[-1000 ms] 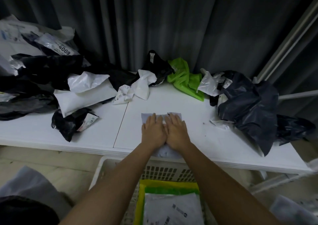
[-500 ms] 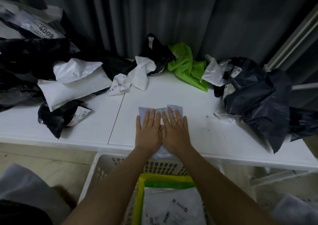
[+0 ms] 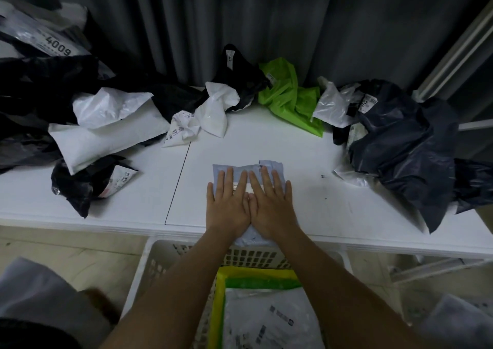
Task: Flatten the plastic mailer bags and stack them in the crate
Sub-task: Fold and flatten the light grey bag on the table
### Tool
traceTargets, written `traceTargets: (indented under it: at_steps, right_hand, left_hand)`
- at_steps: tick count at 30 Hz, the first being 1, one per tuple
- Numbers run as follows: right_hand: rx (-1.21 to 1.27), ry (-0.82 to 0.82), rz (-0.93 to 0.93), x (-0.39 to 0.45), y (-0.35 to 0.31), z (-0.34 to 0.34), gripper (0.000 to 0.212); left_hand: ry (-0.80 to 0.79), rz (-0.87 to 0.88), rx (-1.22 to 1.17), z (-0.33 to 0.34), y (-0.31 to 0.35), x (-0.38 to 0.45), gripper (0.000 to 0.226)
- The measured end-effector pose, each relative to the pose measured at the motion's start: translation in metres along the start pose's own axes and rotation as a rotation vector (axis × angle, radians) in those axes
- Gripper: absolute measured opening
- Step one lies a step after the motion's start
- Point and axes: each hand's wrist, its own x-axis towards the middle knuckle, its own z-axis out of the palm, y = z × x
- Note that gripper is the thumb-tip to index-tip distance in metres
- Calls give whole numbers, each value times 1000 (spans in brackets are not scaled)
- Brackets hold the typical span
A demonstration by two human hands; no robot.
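Head view: both hands' fingers (image 3: 267, 179), curled 1.0 s ago, now press flat on the grey mailer (image 3: 247, 168).

Both forearms are bare from the lower frame edge up to the wrists, with no sleeve cuff showing on either. The left hand (image 3: 229, 204) and right hand (image 3: 270, 204) are bare too: no gloves, rings, watch or bands show. Fingernails look short and unpainted. At about 7 o'clock, pale grey clothing (image 3: 40, 295) shows over something dark.
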Motion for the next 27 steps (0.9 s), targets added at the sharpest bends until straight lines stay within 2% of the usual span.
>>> traceTargets:
  at_steps: [7, 16, 19, 21, 24, 27]
  right_hand:
    - [25, -9, 1, 0, 1, 0, 76]
    - [82, 53, -4, -1, 2, 2, 68]
    - [84, 45, -12, -4, 2, -1, 69]
    - [89, 61, 1, -7, 0, -5, 69]
    - [174, 85, 190, -18, -4, -14, 70]
    - [374, -22, 438, -26, -2, -36, 96]
  left_hand:
    - [-20, -16, 27, 1, 1, 1, 81]
    - [-44, -44, 45, 2, 0, 1, 59]
    - [-43, -56, 46, -1, 2, -2, 73]
    - [-53, -70, 64, -2, 4, -3, 66]
    - [-78, -90, 116, -11, 9, -5, 56]
    - [-123, -107, 173, -24, 17, -14, 59]
